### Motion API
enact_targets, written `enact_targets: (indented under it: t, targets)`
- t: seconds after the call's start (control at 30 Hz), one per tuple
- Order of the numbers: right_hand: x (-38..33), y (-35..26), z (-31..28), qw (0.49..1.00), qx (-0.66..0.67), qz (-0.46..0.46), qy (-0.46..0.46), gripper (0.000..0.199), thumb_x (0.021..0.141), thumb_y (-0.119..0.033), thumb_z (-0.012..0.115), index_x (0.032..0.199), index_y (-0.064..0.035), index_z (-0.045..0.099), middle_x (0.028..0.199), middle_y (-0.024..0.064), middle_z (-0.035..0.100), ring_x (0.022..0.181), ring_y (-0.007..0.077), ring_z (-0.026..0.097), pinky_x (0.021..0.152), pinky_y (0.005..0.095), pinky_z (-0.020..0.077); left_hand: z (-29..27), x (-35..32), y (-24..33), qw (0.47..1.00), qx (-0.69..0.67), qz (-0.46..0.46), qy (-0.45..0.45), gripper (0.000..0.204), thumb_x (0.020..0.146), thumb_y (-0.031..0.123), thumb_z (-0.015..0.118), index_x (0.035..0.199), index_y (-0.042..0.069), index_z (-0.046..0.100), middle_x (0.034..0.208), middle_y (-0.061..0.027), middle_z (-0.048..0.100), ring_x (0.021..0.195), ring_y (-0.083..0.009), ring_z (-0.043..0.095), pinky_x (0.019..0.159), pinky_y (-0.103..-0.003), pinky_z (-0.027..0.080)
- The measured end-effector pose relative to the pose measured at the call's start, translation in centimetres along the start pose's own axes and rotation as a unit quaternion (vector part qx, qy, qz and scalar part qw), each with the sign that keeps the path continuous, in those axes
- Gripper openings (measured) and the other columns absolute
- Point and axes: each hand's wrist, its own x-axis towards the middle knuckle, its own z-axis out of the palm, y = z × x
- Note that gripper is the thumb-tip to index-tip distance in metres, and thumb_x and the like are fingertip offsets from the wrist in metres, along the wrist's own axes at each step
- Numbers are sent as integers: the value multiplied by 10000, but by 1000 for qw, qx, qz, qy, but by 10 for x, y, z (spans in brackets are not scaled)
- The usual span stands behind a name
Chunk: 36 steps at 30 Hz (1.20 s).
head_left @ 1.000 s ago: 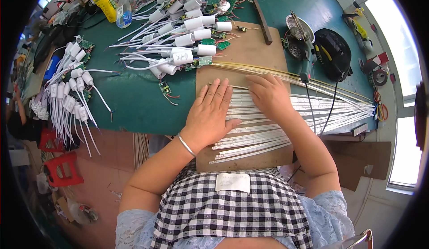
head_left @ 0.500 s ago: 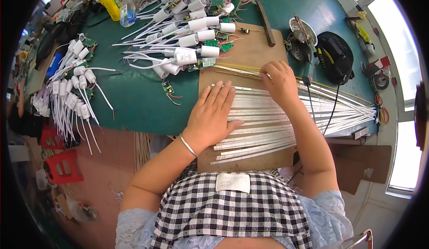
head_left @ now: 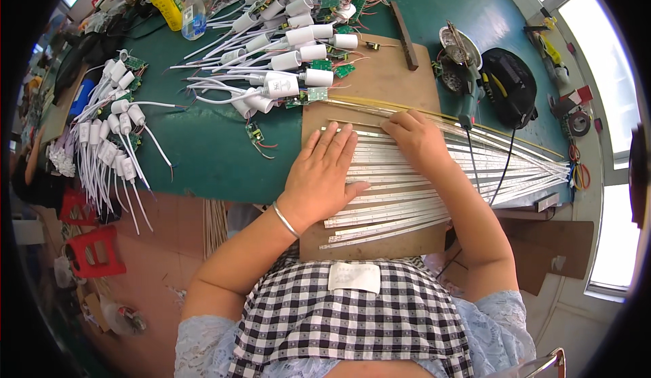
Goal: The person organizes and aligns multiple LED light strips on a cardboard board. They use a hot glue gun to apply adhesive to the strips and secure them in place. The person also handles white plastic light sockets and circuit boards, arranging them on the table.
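Note:
Several thin white LED strips [head_left: 393, 210] lie side by side on a brown board [head_left: 400, 83], fanning out at the near left and gathering at their right ends. My left hand [head_left: 317, 171] rests flat across their left ends, fingers stretched out. Just right of it, my right hand [head_left: 419, 142] pinches one narrow strip at the far edge of the row; that strip's left end sticks out past the fingertips, above my left fingers. Beyond my right hand run a few more strips, some yellowish. My right palm and fingers partly hide the strips below them.
White lamp caps [head_left: 281, 86] with wires and green circuit boards are heaped at the far left; another bunch [head_left: 108, 134] hangs at the table's left edge. A soldering iron [head_left: 468, 100], a metal dish [head_left: 451, 42], a black pouch [head_left: 507, 86] and a dark bar [head_left: 405, 39] lie beyond the strips.
My right hand has come nearer and slightly left, bringing one strip toward the row under my left hand. My left hand has stayed in place.

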Motion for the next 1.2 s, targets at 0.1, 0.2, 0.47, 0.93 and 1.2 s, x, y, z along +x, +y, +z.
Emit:
enact_targets:
  t: [0.1, 0.2, 0.47, 0.93, 1.2]
  targets:
    - [-3, -7, -7, 999, 27, 22, -11, 322, 775, -72, 627, 1092, -95, 677, 1033, 17, 622, 994, 233, 589, 860, 364, 515, 1, 0, 0, 1000, -2, 1, 3, 804, 863, 515, 614, 1428, -20, 408, 1504, -176, 367, 1405, -347, 323, 1170, -467, 244]
    - [-6, -15, -12, 999, 23, 24, -26, 322, 786, -53, 627, 1101, -89, 682, 1052, 35, 630, 996, 251, 596, 877, 362, 518, 0, 0, 1, 1000, 8, -8, 6, 803, 874, 549, 586, 1425, -13, 424, 1518, -164, 361, 1426, -321, 298, 1185, -448, 216]
    - [29, 7, 2, 990, 77, 109, 39, 166, 826, -85, 638, 984, -98, 687, 993, 69, 638, 940, 300, 605, 839, 397, 495, -2, 2, 1, 1000, 10, -4, -14, 810, 867, 521, 608, 1425, -31, 410, 1512, -207, 355, 1416, -357, 304, 1171, -470, 237]
    - [34, 7, 4, 993, -107, 1, 46, 42, 767, -122, 639, 807, -131, 648, 882, -8, 608, 860, 196, 587, 761, 348, 450, -1, 1, 1, 1000, 10, 0, -3, 799, 874, 523, 593, 1424, -28, 413, 1511, -210, 363, 1425, -349, 304, 1173, -469, 231]
    - [27, 7, -5, 998, -34, -17, 42, 79, 791, -131, 655, 863, -148, 684, 856, 4, 608, 850, 201, 602, 763, 347, 457, -1, 1, 1, 1000, 11, 0, 4, 798, 874, 525, 593, 1422, -27, 417, 1507, -210, 368, 1420, -350, 313, 1170, -470, 235]
